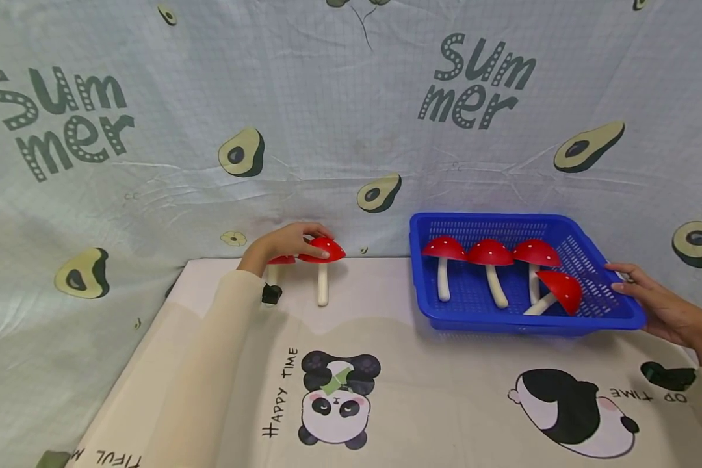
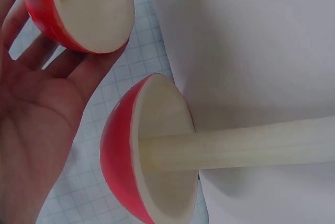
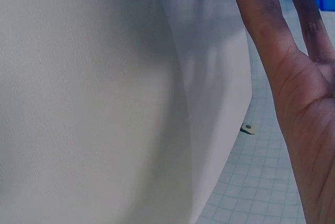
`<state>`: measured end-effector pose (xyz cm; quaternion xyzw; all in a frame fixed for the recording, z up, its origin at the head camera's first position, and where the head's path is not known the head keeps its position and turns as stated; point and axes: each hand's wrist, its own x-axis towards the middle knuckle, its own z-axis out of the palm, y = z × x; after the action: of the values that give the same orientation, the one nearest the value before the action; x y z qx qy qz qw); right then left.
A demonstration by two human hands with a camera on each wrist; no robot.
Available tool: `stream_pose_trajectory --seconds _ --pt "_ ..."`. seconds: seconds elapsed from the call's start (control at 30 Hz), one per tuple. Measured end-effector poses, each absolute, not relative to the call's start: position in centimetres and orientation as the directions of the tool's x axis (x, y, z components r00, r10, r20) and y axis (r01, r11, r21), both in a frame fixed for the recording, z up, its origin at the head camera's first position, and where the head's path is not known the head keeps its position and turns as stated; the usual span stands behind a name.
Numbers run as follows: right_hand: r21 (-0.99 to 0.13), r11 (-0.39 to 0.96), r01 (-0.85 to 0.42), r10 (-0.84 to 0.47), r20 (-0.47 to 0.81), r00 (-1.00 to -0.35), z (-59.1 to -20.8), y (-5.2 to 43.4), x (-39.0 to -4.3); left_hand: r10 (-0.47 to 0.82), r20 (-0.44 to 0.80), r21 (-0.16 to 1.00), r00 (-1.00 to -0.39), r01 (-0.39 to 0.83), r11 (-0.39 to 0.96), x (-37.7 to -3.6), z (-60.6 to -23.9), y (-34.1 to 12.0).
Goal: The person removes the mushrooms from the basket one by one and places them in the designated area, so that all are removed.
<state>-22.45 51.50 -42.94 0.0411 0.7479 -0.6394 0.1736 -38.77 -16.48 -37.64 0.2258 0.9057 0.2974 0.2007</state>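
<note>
In the head view my left hand (image 1: 295, 242) holds the red cap of a toy mushroom (image 1: 323, 279) at the table's back edge; its white stem points toward me. The left wrist view shows my fingers around the held cap (image 2: 91, 17). A second mushroom (image 2: 120, 150) lies close beside that hand, partly hidden by it in the head view. My right hand (image 1: 663, 305) holds the right end of a blue plastic basket (image 1: 526, 323), fingertips over its rim. Several red-capped mushrooms (image 1: 490, 253) lie inside. Little of the basket shows in the right wrist view.
The table carries a pale cloth (image 1: 433, 396) printed with pandas. A hanging cloth (image 1: 327, 84) with avocados and lettering stands directly behind the table and the basket. The table's left edge (image 1: 134, 348) slants toward me.
</note>
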Motion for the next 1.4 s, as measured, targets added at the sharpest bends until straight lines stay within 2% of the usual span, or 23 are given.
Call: stream_pose_trajectory --seconds 0.2,0.9,1.4 --pt "-0.946 0.145 0.290 -0.181 -0.313 -0.932 -42.81 51.34 -22.47 0.511 -0.250 0.627 -0.822 0.265 0.733 -38.74 -37.35 -16.61" --pt "-0.943 0.182 0.278 -0.153 -0.307 -0.939 -42.85 51.44 -22.37 0.514 -0.259 0.612 -0.818 0.273 0.742 -39.01 -37.54 -16.75" --pt "-0.937 0.224 0.267 -0.169 -0.307 -0.937 -42.78 51.57 -22.49 0.488 -0.317 0.516 -0.813 0.283 0.808 -39.42 -38.04 -15.98"
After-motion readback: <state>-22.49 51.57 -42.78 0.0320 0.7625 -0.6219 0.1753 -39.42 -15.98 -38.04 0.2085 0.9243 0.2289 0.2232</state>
